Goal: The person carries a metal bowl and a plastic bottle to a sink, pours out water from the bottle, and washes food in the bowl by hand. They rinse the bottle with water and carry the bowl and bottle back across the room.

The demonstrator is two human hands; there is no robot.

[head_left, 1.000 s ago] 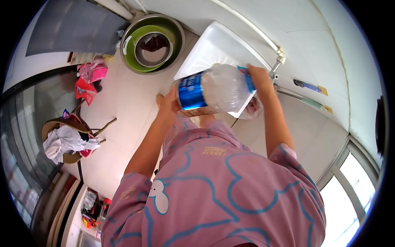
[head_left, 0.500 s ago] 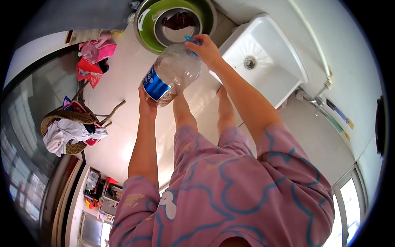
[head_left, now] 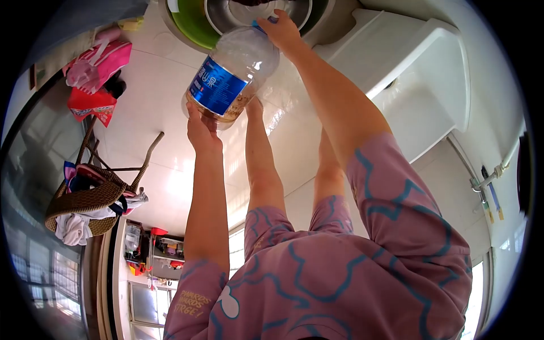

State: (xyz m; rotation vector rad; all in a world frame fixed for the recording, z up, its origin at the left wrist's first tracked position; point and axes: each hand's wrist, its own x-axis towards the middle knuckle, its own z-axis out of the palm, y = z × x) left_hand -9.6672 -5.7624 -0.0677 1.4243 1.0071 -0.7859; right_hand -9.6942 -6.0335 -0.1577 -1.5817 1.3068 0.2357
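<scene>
1. the mouth of the large, clear plastic bottle cannot be seen; the right hand covers the neck and most of the blue plastic handle there.
2. the left hand is partly lost behind the base, so not every finger can be made out.
3. the top edge cuts off the round green basin, the silver metal bowl nested in it, and the dark reddish-brown lump in the bowl.
4. the near wall of the white rectangular sink hides most of its drain.
5. the bottle is see-through, glossy and ribbed, with a blue label printed in white; brownish colour shows near its base, but whether that is liquid is hard to tell.
6. it is held tilted in front of the person's legs, neck end towards the bowl and overlapping its near rim in view.
7. the right fingers are curled closed at the neck; the left hand is cupped around the base, thumb by the label.
</scene>
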